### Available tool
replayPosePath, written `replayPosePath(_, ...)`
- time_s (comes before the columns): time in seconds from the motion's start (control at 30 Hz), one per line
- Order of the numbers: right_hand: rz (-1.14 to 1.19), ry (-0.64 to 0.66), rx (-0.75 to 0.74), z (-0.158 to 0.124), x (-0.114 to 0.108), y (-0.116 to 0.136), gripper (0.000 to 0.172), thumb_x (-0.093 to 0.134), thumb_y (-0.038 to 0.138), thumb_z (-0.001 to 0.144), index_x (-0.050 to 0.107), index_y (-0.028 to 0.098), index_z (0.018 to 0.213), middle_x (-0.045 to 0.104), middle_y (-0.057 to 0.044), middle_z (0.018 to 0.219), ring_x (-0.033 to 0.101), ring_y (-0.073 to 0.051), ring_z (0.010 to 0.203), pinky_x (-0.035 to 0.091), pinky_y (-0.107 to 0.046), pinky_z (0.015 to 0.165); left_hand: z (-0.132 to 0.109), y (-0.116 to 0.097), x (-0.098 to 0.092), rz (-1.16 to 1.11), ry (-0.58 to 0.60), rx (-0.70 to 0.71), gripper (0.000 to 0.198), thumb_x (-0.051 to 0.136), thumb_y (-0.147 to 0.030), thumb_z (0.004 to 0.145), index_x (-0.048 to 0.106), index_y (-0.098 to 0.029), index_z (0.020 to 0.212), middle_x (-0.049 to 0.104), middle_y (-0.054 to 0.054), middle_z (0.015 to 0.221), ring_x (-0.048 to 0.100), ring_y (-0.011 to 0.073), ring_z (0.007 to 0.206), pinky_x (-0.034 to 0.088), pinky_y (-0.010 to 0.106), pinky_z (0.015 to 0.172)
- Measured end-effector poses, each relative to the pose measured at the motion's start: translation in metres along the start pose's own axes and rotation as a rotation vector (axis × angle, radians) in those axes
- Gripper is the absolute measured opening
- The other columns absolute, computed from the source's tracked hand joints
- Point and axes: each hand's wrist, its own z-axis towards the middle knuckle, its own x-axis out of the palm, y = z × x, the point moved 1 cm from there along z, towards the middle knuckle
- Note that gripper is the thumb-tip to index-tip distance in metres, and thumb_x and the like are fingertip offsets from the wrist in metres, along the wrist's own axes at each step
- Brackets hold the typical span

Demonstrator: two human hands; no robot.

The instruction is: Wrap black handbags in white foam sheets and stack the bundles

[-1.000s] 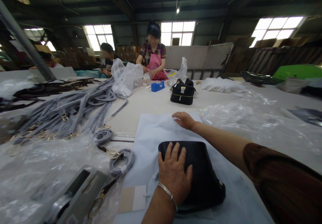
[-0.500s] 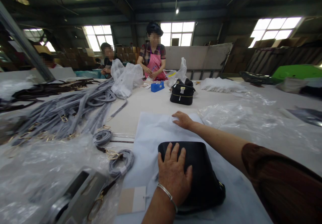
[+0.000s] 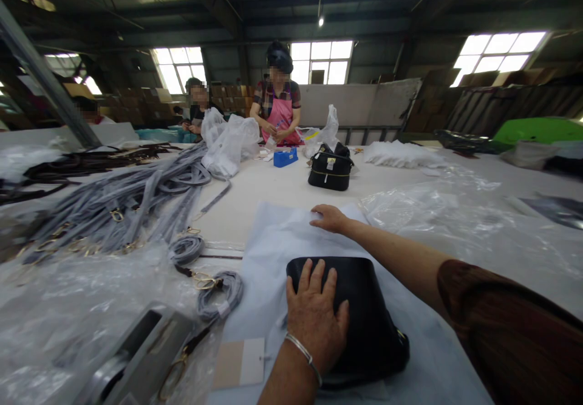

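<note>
A black bag (image 3: pixel 364 320) lies on a thin bluish-white sheet (image 3: pixel 268 241) right in front of me. My left hand (image 3: pixel 316 314), with a silver bangle at the wrist, rests flat on the bag's left part, fingers spread. Beyond the bag, my right hand (image 3: pixel 328 218) pinches the far part of the sheet between thumb and fingers, and the sheet is creased there. A beige and white card tag (image 3: pixel 239 362) lies at the sheet's left edge, beside my left forearm. Farther back, a second black bag (image 3: pixel 330 168) stands upright on the table.
Grey straps (image 3: pixel 141 198) with gold clasps are heaped left, two coiled nearer. A grey metal device (image 3: pixel 146 356) sits front left. Clear plastic (image 3: pixel 455 217) covers the right side. A blue tape dispenser (image 3: pixel 285 157) stands farther back. A person in a pink apron (image 3: pixel 279 116) works across the table.
The far left part of the sheet has shifted slightly right and become more wrinkled near my right hand. My left hand and the near bag stay almost in place.
</note>
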Motion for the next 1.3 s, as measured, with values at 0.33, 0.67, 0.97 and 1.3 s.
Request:
replayPosePath(0.33,-0.090,-0.205,-0.135,-0.001,-0.013,-0.002,0.009,0.071,0.027,0.085,0.077,0.023,0.080,0.059,-0.008,0.135,0.056,-0.029,0.116,0.043,-0.048,0.100,-0.001,0.001,0.002,0.009,-0.005,-0.003,0.057,0.047,-0.046,0.093,0.044,-0.033,0.149,0.032,-0.001,0.162,0.022,0.0338,0.150,0.025,0.068,0.117)
replayPosePath(0.67,-0.220,-0.223,-0.376,-0.027,-0.087,0.030,0.020,0.061,0.030,0.094,0.076,0.022,0.084,0.065,-0.007,0.095,0.053,-0.022,0.090,0.035,-0.038,0.088,0.000,-0.001,-0.004,0.000,0.006,0.002,0.056,0.045,-0.047,0.094,0.046,-0.032,0.148,0.033,0.000,0.161,0.023,0.0322,0.150,0.026,0.068,0.116)
replayPosePath(0.97,-0.405,0.032,-0.407,-0.040,-0.101,0.060,0.019,0.065,0.024,0.086,0.067,0.017,0.068,0.067,-0.010,0.083,0.057,-0.022,0.080,0.038,-0.035,0.079,-0.001,-0.002,-0.008,0.006,0.011,-0.006,0.057,0.047,-0.045,0.093,0.046,-0.032,0.148,0.033,0.002,0.161,0.023,0.0335,0.150,0.027,0.067,0.116)
replayPosePath(1.3,0.018,0.133,-0.317,-0.050,-0.092,0.073,0.010,0.060,0.019,0.086,0.068,0.018,0.090,0.071,-0.006,0.086,0.065,-0.018,0.077,0.050,-0.028,0.074,-0.002,0.001,-0.004,-0.046,-0.011,0.006,0.057,0.046,-0.049,0.093,0.045,-0.031,0.148,0.033,0.002,0.161,0.022,0.0325,0.150,0.022,0.069,0.117)
